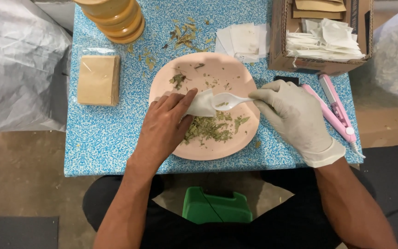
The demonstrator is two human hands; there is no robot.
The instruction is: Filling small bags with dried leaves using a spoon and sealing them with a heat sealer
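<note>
- Head view, nearest to me: a green stool (pixel 216 207) is showing between my knees, under the near edge of the blue speckled tabletop (pixel 102 133).
- My bare left hand (pixel 164 127) is lying over the near left part of the pink plate (pixel 217 150), its fingers (pixel 187 96) pinching a small white filter bag (pixel 200 104) and holding it over the plate.
- My gloved right hand (pixel 293 115) is gripping the handle of a white plastic spoon (pixel 229 101), fingers closed around it; the bowl of the spoon is pointing left, touching the mouth of the bag, with a few leaf bits in it.
- A heap of dried green leaves (pixel 210 129) is sitting on the plate just beneath the bag and spoon, with smaller scraps scattered toward the plate's far side.
- Right of my glove, a pink handheld sealer (pixel 335 108) is lying on the tabletop.
- To the left, well apart from the plate, a stack of tan paper packets (pixel 98 80) is resting in a clear wrapper.
- Beyond the plate, loose white bags (pixel 245 41) and spilled leaf crumbs (pixel 183 37) are lying on the tabletop.
- Farthest off, yellow stacked tubs (pixel 116 18) are standing at the far left, and a cardboard box (pixel 279 37) of white stringed bags at the far right.
</note>
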